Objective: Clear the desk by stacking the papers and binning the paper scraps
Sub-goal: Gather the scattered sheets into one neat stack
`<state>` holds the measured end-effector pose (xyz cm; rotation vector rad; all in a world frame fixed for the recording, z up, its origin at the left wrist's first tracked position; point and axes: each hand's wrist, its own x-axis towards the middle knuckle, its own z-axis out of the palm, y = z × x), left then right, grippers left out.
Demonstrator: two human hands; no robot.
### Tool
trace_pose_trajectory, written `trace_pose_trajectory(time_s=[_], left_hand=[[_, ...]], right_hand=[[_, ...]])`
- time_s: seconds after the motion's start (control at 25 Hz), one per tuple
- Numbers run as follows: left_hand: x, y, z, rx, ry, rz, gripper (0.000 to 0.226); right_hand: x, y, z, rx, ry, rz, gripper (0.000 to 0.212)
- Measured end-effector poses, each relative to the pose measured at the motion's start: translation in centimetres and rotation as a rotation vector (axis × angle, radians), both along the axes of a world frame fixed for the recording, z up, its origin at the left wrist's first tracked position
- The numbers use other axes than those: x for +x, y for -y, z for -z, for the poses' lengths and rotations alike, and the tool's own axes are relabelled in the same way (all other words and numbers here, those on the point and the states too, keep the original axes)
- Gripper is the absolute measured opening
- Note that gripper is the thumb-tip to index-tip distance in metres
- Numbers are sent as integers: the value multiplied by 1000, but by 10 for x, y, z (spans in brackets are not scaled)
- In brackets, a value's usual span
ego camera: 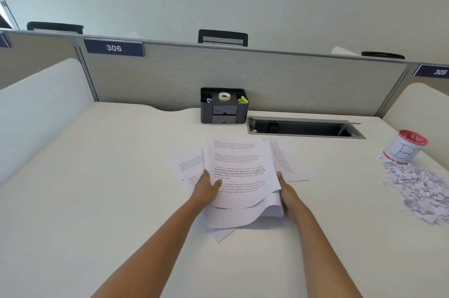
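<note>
A loose pile of printed white papers (239, 169) lies fanned out in the middle of the white desk (97, 188). My left hand (206, 188) holds the pile's left edge, thumb on top of the upper sheet. At the right edge my right hand (285, 190) grips the lifted, curling sheets. One more sheet (288, 161) lies flat to the right, and others stick out at the left (185, 166). A heap of paper scraps (420, 190) is spread at the desk's right side, just in front of a small white bin (404, 148) with a red rim and a letter B.
A black desk organiser (223, 109) with a tape roll stands at the back against the grey partition (267, 81). Right of it an open cable slot (303, 127) is cut into the desk. White side panels bound the desk left and right.
</note>
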<state>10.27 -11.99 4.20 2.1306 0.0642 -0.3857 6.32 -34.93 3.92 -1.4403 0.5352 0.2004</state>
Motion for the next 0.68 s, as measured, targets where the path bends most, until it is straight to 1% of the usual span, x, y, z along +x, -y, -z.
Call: trace_pose_trajectory(time_s=[0.08,0.12,0.2,0.24,0.28,0.36,0.52,0.56,0.68], left_hand=[[2,0,2,47,5,35,56],[2,-1,2,44,6,26,52],[2,-2,1,9,21,-1,44],[2,-3,1,-7,19,-17,42],[2,-4,2,-23,9,-34,42],[6,-7,5,-80,-36,-69,47],[9,-11,6,-218,-116,-106,49],[9,-12,7,-239,-125,-104,45],[5,-18,6,-251,-95,-67,17]], right_hand=[[2,0,-1,-16,-14,-33,49],[2,2,0,-14,-32,-35,54],[2,8,1,60,-59,-32,64],[1,9,0,99,-60,-53,63],[0,9,-1,116,-56,-75,56],[-2,7,-3,66,-38,-105,36],[-4,4,1,-12,36,-119,30],[-5,3,2,-26,53,-112,29],[-6,2,6,-77,107,-84,31]])
